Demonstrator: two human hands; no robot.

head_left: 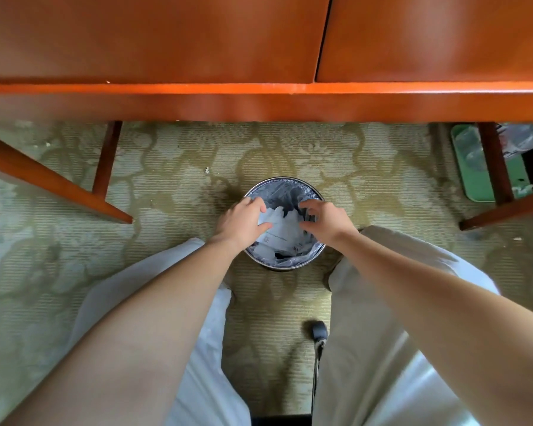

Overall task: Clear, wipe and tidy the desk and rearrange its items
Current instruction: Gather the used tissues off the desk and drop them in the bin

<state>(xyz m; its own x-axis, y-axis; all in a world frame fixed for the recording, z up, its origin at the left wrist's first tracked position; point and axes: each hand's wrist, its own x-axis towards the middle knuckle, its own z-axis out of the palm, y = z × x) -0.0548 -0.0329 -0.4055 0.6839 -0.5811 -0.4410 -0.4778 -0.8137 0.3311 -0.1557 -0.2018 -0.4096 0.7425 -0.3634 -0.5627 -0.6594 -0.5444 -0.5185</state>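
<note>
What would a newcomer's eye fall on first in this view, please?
Both hands meet over the round waste bin on the patterned carpet at mid-view: the left hand grips white paper lying in the lined bin, and the right hand curls its fingers in beside it. The glossy orange-brown desk fills the whole top of the view, and a green tray lies on the floor at far right.

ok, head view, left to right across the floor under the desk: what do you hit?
Desk leg → left hand → white paper → right hand → green tray. Bin left out: it overlaps both hands.
</note>
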